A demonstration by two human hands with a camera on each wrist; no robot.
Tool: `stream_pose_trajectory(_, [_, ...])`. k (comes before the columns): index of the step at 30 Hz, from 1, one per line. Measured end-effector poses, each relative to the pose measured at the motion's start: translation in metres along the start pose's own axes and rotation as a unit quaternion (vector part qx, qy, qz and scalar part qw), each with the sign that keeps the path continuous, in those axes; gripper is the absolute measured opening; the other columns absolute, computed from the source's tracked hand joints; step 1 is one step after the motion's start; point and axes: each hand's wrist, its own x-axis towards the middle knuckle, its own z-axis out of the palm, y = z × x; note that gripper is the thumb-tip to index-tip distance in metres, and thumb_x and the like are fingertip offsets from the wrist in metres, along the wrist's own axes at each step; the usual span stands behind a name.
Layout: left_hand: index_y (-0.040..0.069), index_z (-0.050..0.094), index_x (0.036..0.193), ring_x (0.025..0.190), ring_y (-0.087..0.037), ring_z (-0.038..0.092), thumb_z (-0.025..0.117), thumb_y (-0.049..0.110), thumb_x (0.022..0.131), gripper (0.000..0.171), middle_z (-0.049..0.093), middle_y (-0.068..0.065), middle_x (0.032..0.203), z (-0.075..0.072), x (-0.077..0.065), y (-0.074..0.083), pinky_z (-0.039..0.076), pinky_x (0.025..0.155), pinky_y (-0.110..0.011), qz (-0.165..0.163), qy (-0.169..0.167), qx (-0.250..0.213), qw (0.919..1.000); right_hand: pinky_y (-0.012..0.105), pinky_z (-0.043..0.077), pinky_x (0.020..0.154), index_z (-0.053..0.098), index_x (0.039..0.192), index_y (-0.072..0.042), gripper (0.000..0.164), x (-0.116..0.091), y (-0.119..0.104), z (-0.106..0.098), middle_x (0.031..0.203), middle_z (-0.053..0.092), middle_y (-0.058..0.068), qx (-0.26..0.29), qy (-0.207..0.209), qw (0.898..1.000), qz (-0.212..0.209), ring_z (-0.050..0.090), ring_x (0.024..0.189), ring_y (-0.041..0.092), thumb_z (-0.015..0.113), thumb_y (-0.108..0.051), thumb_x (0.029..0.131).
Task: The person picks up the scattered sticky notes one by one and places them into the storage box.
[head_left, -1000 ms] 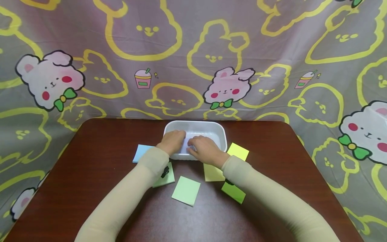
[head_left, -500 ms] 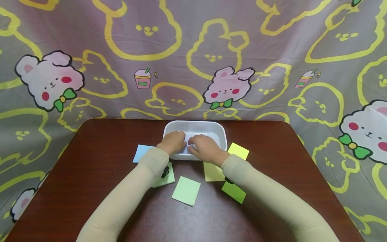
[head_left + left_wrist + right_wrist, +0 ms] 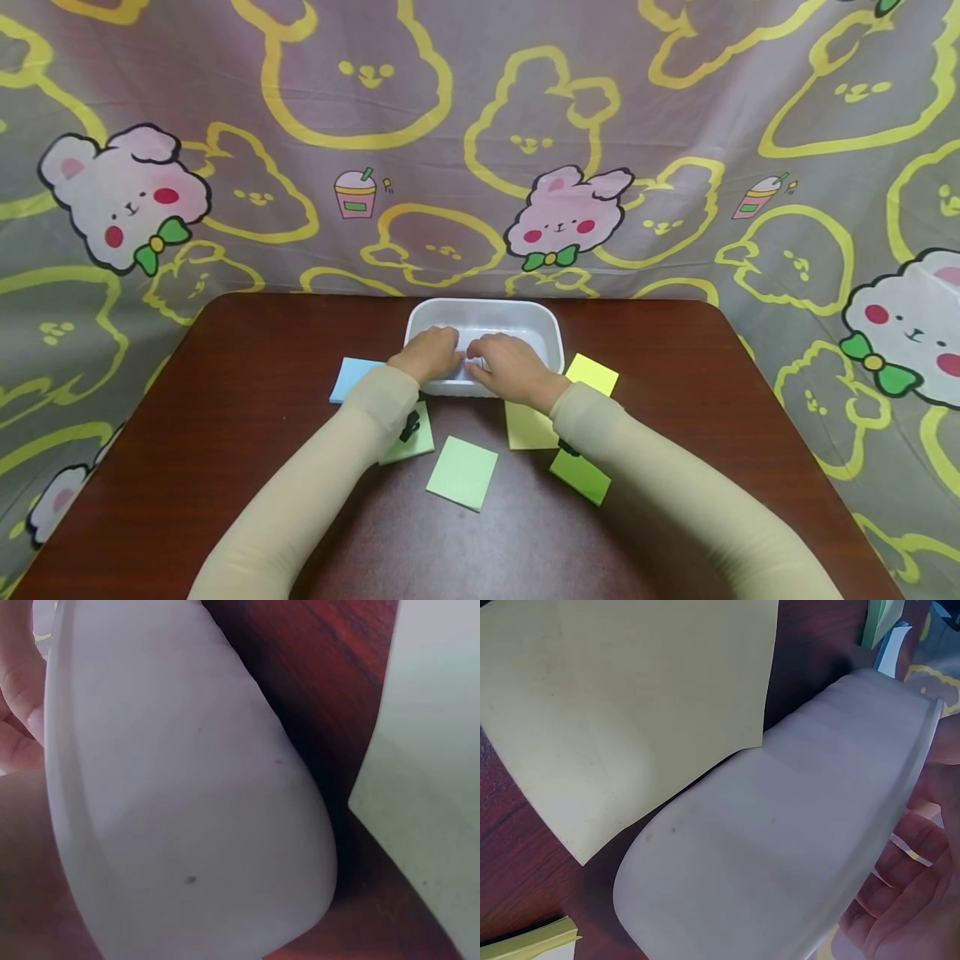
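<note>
A white plastic tray [image 3: 487, 315] stands at the table's far edge, and both hands reach into it over its front rim. My left hand [image 3: 429, 353] has bent fingers at the tray's left half. My right hand [image 3: 512, 367] faces it, fingers bent, with a small gap between the two. In that gap a bit of a lavender sticky note pad [image 3: 461, 369] shows low in the tray; most of it is hidden. In the right wrist view the right fingers [image 3: 900, 862] curve behind the tray wall [image 3: 780, 825]. Whether either hand pinches the pad is hidden.
Around the tray's front lie sticky note pads: blue [image 3: 352, 379], pale green [image 3: 420, 433], light green [image 3: 462, 473], pale yellow [image 3: 529, 429], bright yellow [image 3: 592, 377] and dark green [image 3: 581, 477]. A patterned curtain [image 3: 442, 183] hangs behind the brown table [image 3: 262, 375].
The lavender pad, well visible between the hands a second ago, now shows less, lower down. My left fingers have shifted slightly toward the right hand. The right hand is almost unmoved.
</note>
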Motion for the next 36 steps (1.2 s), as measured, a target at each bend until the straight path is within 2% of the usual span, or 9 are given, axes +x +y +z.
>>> stream_pose_trajectory(8, [0.003, 0.062, 0.097, 0.083, -0.025, 0.061, 0.055, 0.026, 0.096, 0.023, 0.068, -0.015, 0.094, -0.002, -0.001, -0.001, 0.048, 0.08, -0.042, -0.007, -0.013, -0.009, 0.9999, 0.037, 0.053, 0.086, 0.07, 0.108, -0.011, 0.025, 0.0, 0.0, -0.001, 0.103, 0.074, 0.003, -0.002, -0.005, 1.0, -0.001, 0.069, 0.097, 0.021, 0.059, -0.029, 0.094])
stream_pose_trajectory(13, [0.003, 0.061, 0.096, 0.082, -0.026, 0.061, 0.055, 0.025, 0.096, 0.023, 0.067, -0.014, 0.093, -0.004, -0.001, -0.001, 0.049, 0.078, -0.041, -0.001, 0.004, -0.018, 0.9998, 0.036, 0.053, 0.087, 0.07, 0.108, -0.011, 0.026, 0.001, -0.001, -0.003, 0.104, 0.074, 0.003, -0.001, -0.005, 1.0, -0.002, 0.069, 0.098, 0.02, 0.059, -0.03, 0.094])
stream_pose_trajectory(22, [0.0, 0.06, 0.113, 0.107, -0.033, 0.064, 0.055, 0.028, 0.097, 0.033, 0.068, -0.018, 0.113, -0.012, -0.006, 0.001, 0.049, 0.095, -0.044, 0.011, 0.031, -0.028, 0.999, 0.038, 0.053, 0.088, 0.07, 0.108, -0.011, 0.025, 0.0, -0.003, -0.006, 0.104, 0.074, 0.003, 0.0, 0.007, 1.0, -0.008, 0.069, 0.099, 0.022, 0.061, -0.028, 0.093])
stream_pose_trajectory(36, [0.002, 0.059, 0.117, 0.104, -0.032, 0.065, 0.055, 0.03, 0.097, 0.034, 0.068, -0.017, 0.111, -0.019, -0.019, 0.002, 0.05, 0.091, -0.046, 0.012, 0.05, -0.043, 0.9978, 0.04, 0.054, 0.083, 0.07, 0.107, -0.01, 0.026, -0.007, -0.007, -0.012, 0.101, 0.074, 0.004, -0.007, 0.024, 1.0, -0.013, 0.068, 0.095, 0.024, 0.059, -0.03, 0.094])
